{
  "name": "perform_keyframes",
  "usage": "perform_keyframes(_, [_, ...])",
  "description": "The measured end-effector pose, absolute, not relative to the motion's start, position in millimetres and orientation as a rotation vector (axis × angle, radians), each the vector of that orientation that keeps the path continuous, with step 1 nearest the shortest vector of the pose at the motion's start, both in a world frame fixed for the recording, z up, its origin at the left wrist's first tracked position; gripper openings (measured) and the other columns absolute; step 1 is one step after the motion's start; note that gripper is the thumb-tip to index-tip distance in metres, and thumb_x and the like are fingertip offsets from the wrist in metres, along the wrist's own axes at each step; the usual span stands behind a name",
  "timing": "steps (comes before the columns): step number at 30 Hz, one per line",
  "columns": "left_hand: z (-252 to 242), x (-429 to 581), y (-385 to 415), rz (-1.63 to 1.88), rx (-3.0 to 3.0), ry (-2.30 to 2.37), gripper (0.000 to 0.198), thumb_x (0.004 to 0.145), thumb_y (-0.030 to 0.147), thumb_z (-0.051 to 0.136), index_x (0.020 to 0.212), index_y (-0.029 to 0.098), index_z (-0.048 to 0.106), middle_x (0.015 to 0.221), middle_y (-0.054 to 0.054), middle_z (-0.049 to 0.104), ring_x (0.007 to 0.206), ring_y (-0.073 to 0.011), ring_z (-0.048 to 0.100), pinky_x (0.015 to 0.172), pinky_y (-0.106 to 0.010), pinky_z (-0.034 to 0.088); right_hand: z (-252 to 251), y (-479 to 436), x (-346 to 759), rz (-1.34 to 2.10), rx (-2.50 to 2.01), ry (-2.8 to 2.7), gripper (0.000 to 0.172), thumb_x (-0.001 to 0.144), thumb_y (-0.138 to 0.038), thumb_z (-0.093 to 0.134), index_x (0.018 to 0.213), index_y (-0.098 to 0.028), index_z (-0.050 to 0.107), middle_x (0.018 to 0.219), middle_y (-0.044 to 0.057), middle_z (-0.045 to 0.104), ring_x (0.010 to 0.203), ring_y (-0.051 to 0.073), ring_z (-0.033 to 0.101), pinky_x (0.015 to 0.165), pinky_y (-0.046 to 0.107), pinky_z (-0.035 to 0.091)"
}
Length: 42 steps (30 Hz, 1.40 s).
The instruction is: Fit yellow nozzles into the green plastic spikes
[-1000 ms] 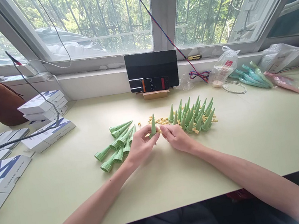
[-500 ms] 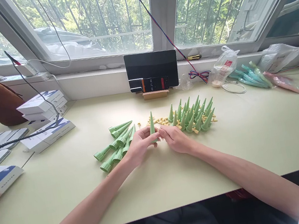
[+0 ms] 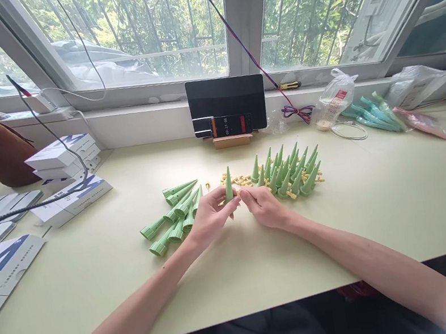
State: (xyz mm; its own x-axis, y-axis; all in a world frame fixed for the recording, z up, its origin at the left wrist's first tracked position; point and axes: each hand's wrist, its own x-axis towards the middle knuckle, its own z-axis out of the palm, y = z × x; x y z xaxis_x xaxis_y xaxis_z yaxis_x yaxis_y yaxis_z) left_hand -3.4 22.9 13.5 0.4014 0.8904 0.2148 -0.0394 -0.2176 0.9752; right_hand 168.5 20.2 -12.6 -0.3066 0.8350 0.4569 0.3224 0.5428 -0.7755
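A green plastic watering spike stands point up in my left hand, its lower end wrapped by the fingers. My right hand is closed in a pinch at the side of that spike, on a small yellow valve mostly covered by the fingertips. Left of my hands lie several loose green spikes with open wide ends. To the right, a cluster of upright green spikes carries yellow valves near the bases. Loose yellow valves are scattered behind my hands.
A phone showing a timer leans on a dark tablet at the windowsill. White boxes and a black cable are on the left. Plastic bags and teal packets lie at the back right.
The held spike has shifted slightly right and tilts a little, with both hands still close together. At the far left, another person's hand has left the white box, which now sits farther right.
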Motion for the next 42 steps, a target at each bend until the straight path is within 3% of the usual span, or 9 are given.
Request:
perform_keyframes(10, [6.2,-5.0,24.2,1.086,1.696,0.81,0.018,0.087,0.034,0.066,0.097,0.019,0.068,0.085,-0.002,0.061,0.07,-0.0118,0.053,0.056,-0.023,0.048,-12.4,20.5,166.5,0.795,-0.965,-1.807,0.049,0.102,-0.052,0.033,0.063,-0.022,0.039,0.056,-0.003,0.041,0.054,0.012,0.037,0.055,0.027,0.031])
perform_keyframes(23, [6.7,-6.0,19.6,1.119,1.903,0.926,0.02,0.09,0.037,0.06,0.096,0.02,0.068,0.09,-0.004,0.067,0.085,-0.0171,0.059,0.076,-0.029,0.051,-12.5,20.7,165.9,0.924,-0.99,-1.745,0.055,0.098,-0.064,0.033,0.062,-0.023,0.034,0.052,-0.003,0.037,0.051,0.012,0.033,0.05,0.028,0.029])
perform_keyframes(30, [8.7,-5.5,17.1,1.176,2.044,0.965,0.016,0.091,0.033,0.059,0.097,0.021,0.069,0.09,-0.004,0.068,0.079,-0.0156,0.057,0.069,-0.027,0.047,-14.2,21.1,165.5,0.947,-0.979,-1.723,0.054,0.099,-0.063,0.034,0.062,-0.023,0.032,0.051,-0.004,0.036,0.049,0.012,0.032,0.049,0.028,0.028])
perform_keyframes(35, [8.5,-4.9,16.9,1.23,2.057,0.929,0.014,0.09,0.031,0.061,0.093,0.021,0.07,0.088,-0.005,0.068,0.08,-0.017,0.058,0.074,-0.03,0.049,-13.6,21.2,165.5,0.936,-1.004,-1.73,0.055,0.098,-0.064,0.033,0.062,-0.023,0.033,0.051,-0.004,0.037,0.05,0.012,0.033,0.049,0.028,0.028])
perform_keyframes(42, [10.0,-2.7,21.5,1.117,1.657,0.791,0.02,0.083,0.037,0.07,0.093,0.019,0.07,0.087,-0.004,0.065,0.077,-0.0167,0.059,0.068,-0.031,0.055,-10.3,19.1,167.0,0.773,-1.012,-1.793,0.053,0.102,-0.054,0.031,0.061,-0.021,0.039,0.055,-0.002,0.041,0.052,0.011,0.037,0.053,0.027,0.031])
